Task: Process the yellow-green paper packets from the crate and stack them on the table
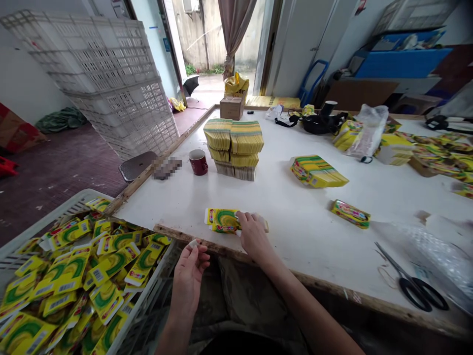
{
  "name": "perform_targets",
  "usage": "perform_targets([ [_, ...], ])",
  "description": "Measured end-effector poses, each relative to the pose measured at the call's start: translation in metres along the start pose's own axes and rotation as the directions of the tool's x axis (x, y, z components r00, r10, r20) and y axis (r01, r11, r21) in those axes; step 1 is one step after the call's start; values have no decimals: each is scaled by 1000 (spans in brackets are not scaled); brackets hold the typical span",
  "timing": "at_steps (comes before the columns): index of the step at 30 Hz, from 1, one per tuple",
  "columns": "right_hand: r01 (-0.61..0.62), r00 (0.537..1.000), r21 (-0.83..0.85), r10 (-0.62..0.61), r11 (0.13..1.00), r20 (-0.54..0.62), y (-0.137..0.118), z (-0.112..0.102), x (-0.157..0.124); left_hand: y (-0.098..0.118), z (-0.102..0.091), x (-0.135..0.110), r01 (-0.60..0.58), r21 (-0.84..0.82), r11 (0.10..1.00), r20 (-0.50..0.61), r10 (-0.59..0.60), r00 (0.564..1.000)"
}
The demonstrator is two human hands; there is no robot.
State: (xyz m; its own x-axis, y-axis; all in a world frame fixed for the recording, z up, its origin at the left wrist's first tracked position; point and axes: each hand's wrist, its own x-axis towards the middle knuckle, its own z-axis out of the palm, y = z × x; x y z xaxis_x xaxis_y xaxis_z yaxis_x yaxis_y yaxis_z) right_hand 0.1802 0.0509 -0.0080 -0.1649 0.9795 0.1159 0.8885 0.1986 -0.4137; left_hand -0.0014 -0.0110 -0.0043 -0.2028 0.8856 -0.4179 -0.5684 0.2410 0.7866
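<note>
My right hand (pixel 252 233) lies on a flat yellow and green carton (pixel 222 220) near the front edge of the white table (pixel 281 207), fingers curled and pressing on it. My left hand (pixel 189 276) hangs just below the table edge, fingers pinched on a small white piece (pixel 192 243). A white crate (pixel 35 228) at my left is filled with several folded yellow and green packets (pixel 74 276).
A tall stack of flat cartons (pixel 233 148) stands mid-table beside a dark red mug (pixel 198 162). Another pile of cartons (pixel 317 171) and one folded box (pixel 350 213) lie to the right. Black scissors (pixel 414 283) rest at the near right. White crates (pixel 111 79) lean at the back left.
</note>
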Motion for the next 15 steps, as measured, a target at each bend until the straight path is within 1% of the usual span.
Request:
perform_targets([
  [5,-35,999,58,38,998,-36,0,-3,2,-2,3,-2,-4,13,1000,9,4,1000],
  [8,-53,996,153,64,987,-65,1,-3,3,-6,3,-4,-9,28,1000,42,7,999],
  [10,-46,994,262,70,964,-86,-2,-5,-1,-10,5,-6,-12,38,999,63,10,998],
  [11,-27,994,349,64,937,-94,-6,-6,-5,-11,6,-7,-24,25,999,79,22,997],
  [12,1,994,453,47,892,-96,-12,-8,-11,-12,9,-8,-45,-11,999,86,45,995],
  [13,37,996,561,13,827,-85,-19,-9,-18,-11,12,-9,-63,-68,996,90,69,994],
  [15,88,995,743,-93,664,-35,-37,-10,-34,-7,21,-12,-80,-217,973,76,99,992],
])
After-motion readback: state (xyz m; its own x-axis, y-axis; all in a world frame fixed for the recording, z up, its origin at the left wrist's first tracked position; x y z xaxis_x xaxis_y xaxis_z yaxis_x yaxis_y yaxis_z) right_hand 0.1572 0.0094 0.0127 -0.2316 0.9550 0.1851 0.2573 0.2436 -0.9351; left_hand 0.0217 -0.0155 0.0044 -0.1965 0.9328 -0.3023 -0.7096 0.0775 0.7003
